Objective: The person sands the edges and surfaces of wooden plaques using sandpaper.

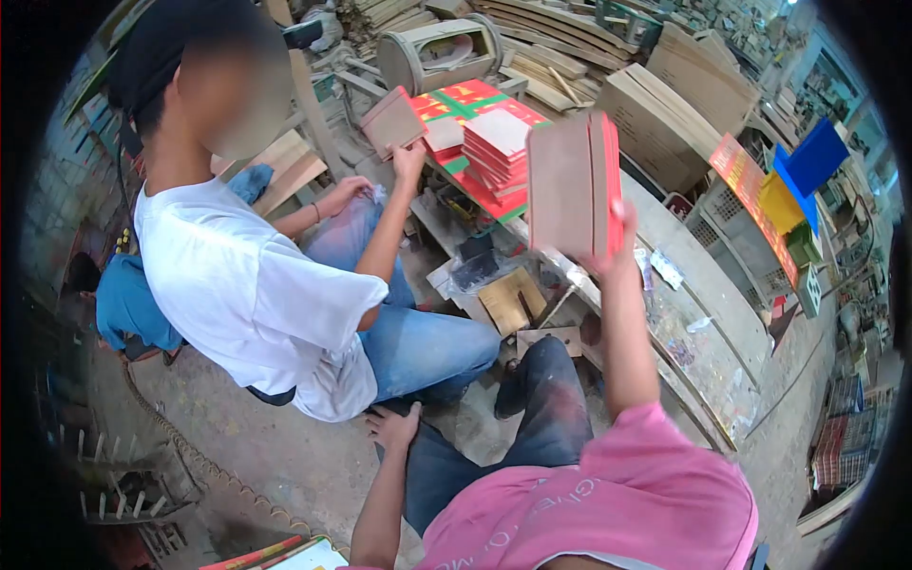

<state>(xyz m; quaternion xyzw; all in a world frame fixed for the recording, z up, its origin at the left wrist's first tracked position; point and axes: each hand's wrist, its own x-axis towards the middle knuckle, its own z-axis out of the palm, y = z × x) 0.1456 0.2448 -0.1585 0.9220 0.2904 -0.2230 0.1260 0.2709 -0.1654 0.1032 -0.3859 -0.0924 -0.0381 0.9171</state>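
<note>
Raised above the bench, my right hand [613, 233] grips a small stack of red-edged boards [568, 190] with a brownish-grey face turned toward me. More than one board shows along the red edge. My left hand [394, 426] lies with its fingers apart by my left thigh, close to the co-worker's hip, and holds nothing. Beyond the raised boards, a pile of similar red boards [497, 152] sits on a red, yellow and green sheet [475, 92].
A co-worker in a white shirt [228, 275] sits at my left, holding a similar board [392, 123] in one hand. The long bench [703, 351] runs along the right. Cardboard boxes [655, 123], stacked wood [541, 28] and a coiled hose [209, 467] stand or lie around.
</note>
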